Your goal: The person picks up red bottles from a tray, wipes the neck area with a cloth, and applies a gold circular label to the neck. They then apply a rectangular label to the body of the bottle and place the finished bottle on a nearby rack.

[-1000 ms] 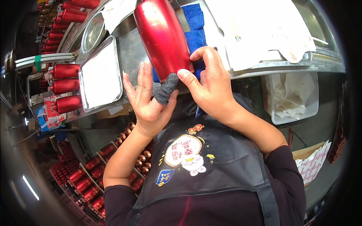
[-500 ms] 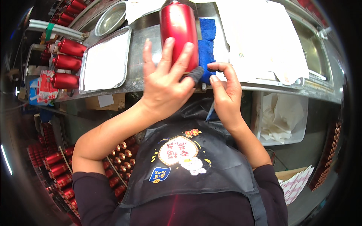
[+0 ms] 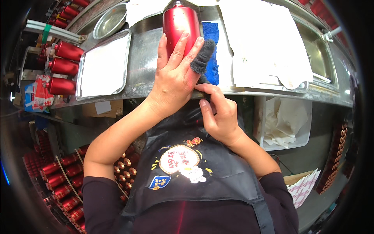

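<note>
A glossy red metal bottle (image 3: 181,21) lies lengthwise on the metal worktop, its narrow neck pointing away from me. My left hand (image 3: 171,84) rests over its near part with fingers closed against the red surface. A fuzzy dark grey cover (image 3: 202,56) wraps the digit on that hand's right side, along the bottle. By the counter's front edge, my right hand (image 3: 222,119) has curled fingers, with index and thumb near the bottle's hidden near end. Something dark shows between them, but I cannot make it out. A blue cloth (image 3: 212,72) lies right of the bottle.
A white-lined tray (image 3: 103,66), several red bottles (image 3: 64,66) and a round metal bowl (image 3: 111,21) are on the left. White sheets (image 3: 269,46) cover the right worktop beside a sink basin (image 3: 321,50). Below stands a bin (image 3: 286,123) of crumpled paper.
My right hand has moved left and nearer to me, away from the blue cloth. The grey-covered digit of my left hand has swung up beside the bottle, and its fingers have drawn closer together.
</note>
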The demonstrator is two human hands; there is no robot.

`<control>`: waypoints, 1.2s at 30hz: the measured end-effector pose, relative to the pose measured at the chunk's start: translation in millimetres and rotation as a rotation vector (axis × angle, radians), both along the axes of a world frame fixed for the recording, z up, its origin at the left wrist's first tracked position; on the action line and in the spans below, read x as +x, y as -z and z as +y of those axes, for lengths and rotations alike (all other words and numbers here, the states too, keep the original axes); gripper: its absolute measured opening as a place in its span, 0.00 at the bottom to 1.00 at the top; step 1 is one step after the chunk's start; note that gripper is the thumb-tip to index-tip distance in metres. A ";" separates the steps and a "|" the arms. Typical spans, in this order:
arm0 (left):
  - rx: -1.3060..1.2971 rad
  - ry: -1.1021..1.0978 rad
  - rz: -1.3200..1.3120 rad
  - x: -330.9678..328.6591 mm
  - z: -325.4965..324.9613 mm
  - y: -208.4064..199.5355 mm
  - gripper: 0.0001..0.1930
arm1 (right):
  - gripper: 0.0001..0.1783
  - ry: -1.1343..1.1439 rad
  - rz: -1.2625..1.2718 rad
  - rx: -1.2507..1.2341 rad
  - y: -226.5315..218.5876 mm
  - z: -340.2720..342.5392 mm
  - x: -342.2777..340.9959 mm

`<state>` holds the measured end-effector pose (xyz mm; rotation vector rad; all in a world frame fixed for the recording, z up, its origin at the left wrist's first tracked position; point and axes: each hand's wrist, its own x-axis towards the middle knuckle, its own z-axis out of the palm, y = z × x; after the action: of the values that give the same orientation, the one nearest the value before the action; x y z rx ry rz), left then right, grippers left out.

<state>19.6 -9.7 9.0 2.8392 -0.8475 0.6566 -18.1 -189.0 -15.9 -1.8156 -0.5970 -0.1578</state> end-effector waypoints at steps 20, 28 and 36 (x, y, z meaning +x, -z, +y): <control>-0.605 -0.206 0.178 -26.0 21.9 39.0 0.42 | 0.21 0.041 -0.039 -0.277 5.0 -19.7 -0.1; -0.594 -0.039 0.113 -12.0 19.3 37.7 0.40 | 0.27 0.033 -0.358 -0.322 -17.0 -3.3 5.7; -0.707 -0.037 0.163 -11.0 14.6 36.4 0.39 | 0.16 -0.235 -0.222 -0.125 -36.1 -4.2 39.0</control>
<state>8.6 4.9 -27.4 2.2279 -0.4189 0.5712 20.9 -193.2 20.2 -1.8446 -0.9910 -0.1671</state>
